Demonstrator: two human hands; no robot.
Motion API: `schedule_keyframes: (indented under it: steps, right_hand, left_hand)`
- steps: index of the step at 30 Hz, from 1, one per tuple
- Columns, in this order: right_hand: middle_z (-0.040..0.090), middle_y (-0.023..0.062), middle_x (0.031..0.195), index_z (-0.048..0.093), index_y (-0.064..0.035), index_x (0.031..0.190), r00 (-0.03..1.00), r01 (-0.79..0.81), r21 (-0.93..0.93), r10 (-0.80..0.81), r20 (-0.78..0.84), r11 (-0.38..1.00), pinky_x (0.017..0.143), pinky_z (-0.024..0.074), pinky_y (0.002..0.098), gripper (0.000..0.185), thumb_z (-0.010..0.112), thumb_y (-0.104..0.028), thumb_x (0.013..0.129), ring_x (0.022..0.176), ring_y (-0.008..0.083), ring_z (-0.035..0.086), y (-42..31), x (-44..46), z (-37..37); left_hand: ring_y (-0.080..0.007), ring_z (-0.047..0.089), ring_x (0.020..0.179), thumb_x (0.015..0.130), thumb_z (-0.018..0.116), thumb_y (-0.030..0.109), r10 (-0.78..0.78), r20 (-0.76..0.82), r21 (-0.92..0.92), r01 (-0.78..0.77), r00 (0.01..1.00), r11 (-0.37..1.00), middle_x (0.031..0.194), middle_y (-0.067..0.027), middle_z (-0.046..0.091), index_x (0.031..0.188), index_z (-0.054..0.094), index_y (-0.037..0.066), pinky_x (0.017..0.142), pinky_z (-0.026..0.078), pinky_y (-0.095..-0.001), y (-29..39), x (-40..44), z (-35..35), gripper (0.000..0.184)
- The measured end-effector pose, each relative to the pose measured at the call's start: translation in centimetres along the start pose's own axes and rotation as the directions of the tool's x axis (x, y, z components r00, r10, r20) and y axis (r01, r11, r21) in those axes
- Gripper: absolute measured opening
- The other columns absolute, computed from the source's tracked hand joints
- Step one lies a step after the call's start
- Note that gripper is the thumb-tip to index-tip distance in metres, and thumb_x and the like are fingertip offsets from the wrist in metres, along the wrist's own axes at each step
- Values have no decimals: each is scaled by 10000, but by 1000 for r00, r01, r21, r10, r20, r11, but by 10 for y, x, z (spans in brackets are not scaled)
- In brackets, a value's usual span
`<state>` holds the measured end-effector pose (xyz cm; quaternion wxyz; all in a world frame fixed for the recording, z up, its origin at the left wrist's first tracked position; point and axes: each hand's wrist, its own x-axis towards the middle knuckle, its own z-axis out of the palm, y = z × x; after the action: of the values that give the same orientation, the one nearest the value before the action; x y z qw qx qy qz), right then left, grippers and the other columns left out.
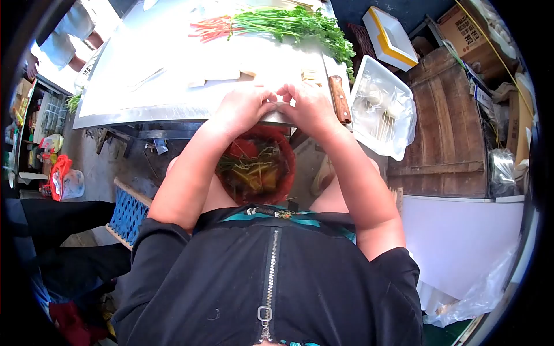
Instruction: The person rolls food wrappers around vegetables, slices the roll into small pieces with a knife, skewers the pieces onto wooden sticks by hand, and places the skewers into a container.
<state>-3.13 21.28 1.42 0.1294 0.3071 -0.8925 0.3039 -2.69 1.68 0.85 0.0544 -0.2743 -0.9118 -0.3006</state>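
Both of my hands meet at the front edge of a white metal-rimmed table [144, 104]. My left hand [245, 106] has its fingers pinched together, close to those of my right hand [306, 106], which are also closed. Whatever lies between the fingertips is too small to make out. A wooden-handled tool [340, 99] rests just right of my right hand. Beyond the hands lies a bundle of leafy green stalks [288, 26] with reddish ends. Under my hands, between my knees, a red bin [288, 173] holds yellow-green scraps and stems.
A white plastic-lined tray [384, 109] with thin sticks stands right of the table. Farther right are a yellow-and-white box [389, 37] and wooden boards [438, 121]. A person [69, 32] is at the upper left. A blue woven seat [128, 213] stands at my left.
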Motion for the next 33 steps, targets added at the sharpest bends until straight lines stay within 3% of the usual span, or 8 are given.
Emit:
schedule_keyframes:
  steps: [3, 6, 12, 18, 21, 23, 27, 33]
  right_hand:
    - [665, 87, 823, 656, -89, 866, 997, -79, 31, 78, 27, 996, 804, 505, 419, 138, 736, -134, 764, 860, 299, 639, 4, -1, 0]
    - [664, 101, 835, 702, -88, 864, 1000, 26, -7, -27, -3, 1000, 798, 513, 426, 116, 726, -174, 790, 866, 313, 638, 12, -1, 2]
    - [659, 136, 892, 730, -43, 952, 992, -41, -17, 43, 118, 999, 786, 517, 379, 141, 678, -132, 856, 858, 314, 646, 15, 2, 0]
    - [656, 139, 886, 718, -41, 945, 997, -49, -55, 53, 62, 997, 776, 520, 383, 139, 699, -132, 842, 848, 310, 653, 13, 1, 3]
    - [663, 135, 897, 697, -37, 928, 994, 10, -13, -11, -107, 1000, 763, 521, 373, 146, 726, -129, 819, 840, 293, 659, 2, 0, -1]
    - [666, 137, 907, 678, -30, 917, 950, -275, 104, 253, 184, 956, 759, 520, 363, 166, 744, -125, 798, 838, 281, 662, -5, -1, -8]
    - [667, 140, 903, 690, -29, 934, 966, -201, 139, 172, 195, 970, 750, 519, 353, 156, 727, -125, 818, 829, 274, 659, -1, -10, -8]
    - [650, 143, 916, 709, -21, 963, 982, -114, 86, 99, 158, 990, 770, 513, 358, 152, 670, -137, 871, 846, 288, 650, 10, -7, -2]
  left_hand:
    - [-346, 630, 868, 886, 651, 215, 14, -26, 18, -14, 1000, 1000, 885, -162, 658, 911, 676, 35, 779, 502, -426, -2, 3, 4, 183]
    - [-337, 640, 842, 900, 639, 207, -118, 71, 6, 118, 990, 993, 882, -164, 658, 923, 676, 30, 768, 506, -412, -5, 12, 0, 183]
    - [-318, 648, 796, 878, 679, 186, -145, 2, -261, 140, 989, 955, 884, -160, 657, 951, 678, 23, 735, 513, -387, -5, 13, -2, 178]
    - [-332, 636, 835, 872, 683, 186, -4, -30, -42, 2, 1000, 999, 878, -159, 638, 933, 667, 25, 757, 507, -392, -8, 12, 9, 173]
    - [-341, 627, 865, 879, 666, 195, 8, 8, 39, -8, 1000, 999, 877, -166, 632, 921, 654, 23, 771, 502, -403, -2, 11, 2, 177]
    - [-353, 620, 879, 885, 648, 201, -47, 167, 18, 45, 985, 999, 914, -175, 628, 921, 646, 20, 781, 500, -416, 4, 9, -6, 184]
    - [-325, 626, 859, 867, 677, 185, -19, 178, 19, 16, 984, 1000, 910, -159, 631, 929, 648, 22, 772, 505, -396, 5, 5, -9, 177]
    - [-313, 650, 879, 806, 741, 191, -177, 162, -326, 222, 971, 919, 917, -160, 656, 1015, 655, 53, 779, 516, -384, 5, 4, -12, 265]
